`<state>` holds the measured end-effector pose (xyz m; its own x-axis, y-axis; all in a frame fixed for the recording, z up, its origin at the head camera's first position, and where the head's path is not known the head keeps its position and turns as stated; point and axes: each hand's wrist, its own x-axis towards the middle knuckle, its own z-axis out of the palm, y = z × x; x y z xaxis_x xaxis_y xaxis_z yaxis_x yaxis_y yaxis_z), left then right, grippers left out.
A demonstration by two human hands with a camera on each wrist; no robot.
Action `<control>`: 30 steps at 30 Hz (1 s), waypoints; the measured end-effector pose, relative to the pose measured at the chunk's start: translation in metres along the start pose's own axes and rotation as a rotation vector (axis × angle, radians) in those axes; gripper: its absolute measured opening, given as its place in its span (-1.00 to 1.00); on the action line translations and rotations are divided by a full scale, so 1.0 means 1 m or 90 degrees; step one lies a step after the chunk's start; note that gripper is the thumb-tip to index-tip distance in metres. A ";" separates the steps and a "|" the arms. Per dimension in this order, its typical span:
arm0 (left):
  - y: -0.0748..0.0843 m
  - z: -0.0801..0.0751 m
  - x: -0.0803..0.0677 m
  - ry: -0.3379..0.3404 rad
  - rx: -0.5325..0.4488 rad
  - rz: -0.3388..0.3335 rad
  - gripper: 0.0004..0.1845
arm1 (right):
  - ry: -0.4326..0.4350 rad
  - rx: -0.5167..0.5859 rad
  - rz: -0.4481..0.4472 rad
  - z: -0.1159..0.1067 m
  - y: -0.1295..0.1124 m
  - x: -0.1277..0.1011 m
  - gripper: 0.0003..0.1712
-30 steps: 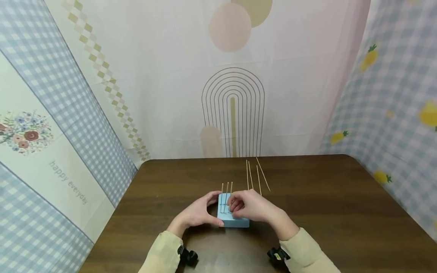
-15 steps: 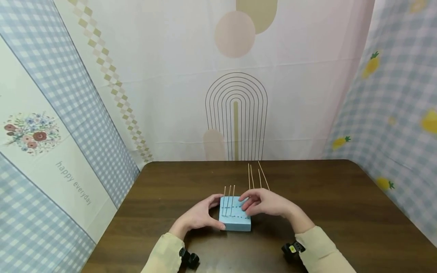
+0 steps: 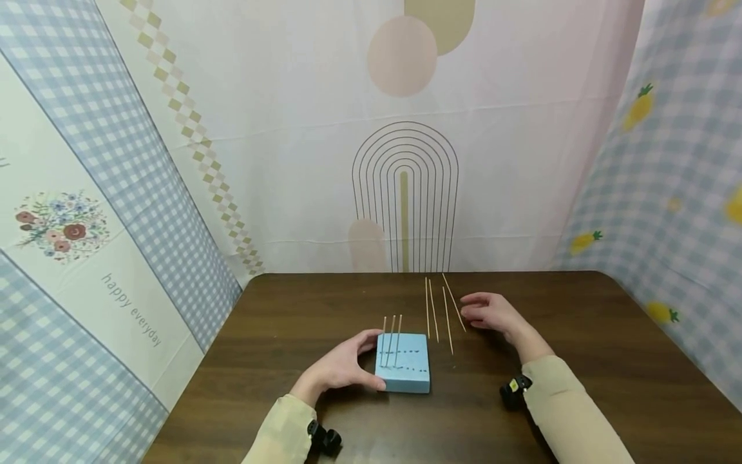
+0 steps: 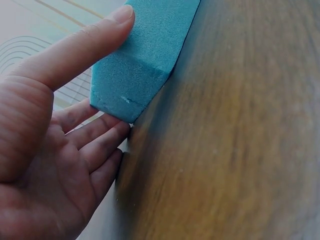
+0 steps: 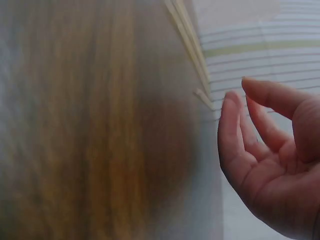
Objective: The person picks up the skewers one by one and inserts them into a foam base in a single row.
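Note:
A light blue foam block (image 3: 413,359) with two rows of dark marks lies on the table. Three thin wooden skewers (image 3: 398,332) stand upright in its left part. My left hand (image 3: 342,363) holds the block from the left side, thumb at the near corner and fingers at the far one. The left wrist view shows the thumb against one face of the block (image 4: 145,42). Beyond the block, several loose skewers (image 3: 447,316) lie on the tabletop. Just right of them hovers my right hand (image 3: 491,314), fingers loosely bent, with nothing between thumb and fingers in the right wrist view.
The dark brown wooden table (image 3: 313,303) reaches back to a pale printed cloth (image 3: 301,193). Checked blue cloths hang at the left (image 3: 174,212) and the right (image 3: 684,225). Black wrist cameras sit by both sleeves.
My right hand has left the block and moved right and away to beside the loose skewers. A third skewer, earlier at its fingers, stands free in the block. The left hand keeps its hold.

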<state>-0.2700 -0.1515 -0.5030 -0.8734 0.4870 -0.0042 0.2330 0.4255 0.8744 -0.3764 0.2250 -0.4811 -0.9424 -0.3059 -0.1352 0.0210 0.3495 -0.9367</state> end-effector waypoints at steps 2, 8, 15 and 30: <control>0.000 0.000 0.000 0.000 -0.001 0.001 0.14 | 0.022 0.001 0.008 0.000 0.001 0.005 -0.43; -0.001 0.002 0.000 -0.001 0.002 -0.012 0.15 | 0.052 -0.045 -0.001 0.008 0.002 0.016 -0.40; -0.001 0.001 -0.002 0.001 -0.001 -0.023 0.15 | 0.105 -0.183 -0.023 0.017 0.000 0.022 -0.40; 0.001 0.000 0.001 -0.005 -0.016 -0.022 0.15 | 0.192 -0.215 0.042 0.031 -0.004 0.023 -0.40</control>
<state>-0.2702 -0.1507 -0.5024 -0.8776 0.4778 -0.0386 0.1913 0.4229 0.8858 -0.3877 0.1894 -0.4900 -0.9988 -0.0195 -0.0440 0.0211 0.6446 -0.7642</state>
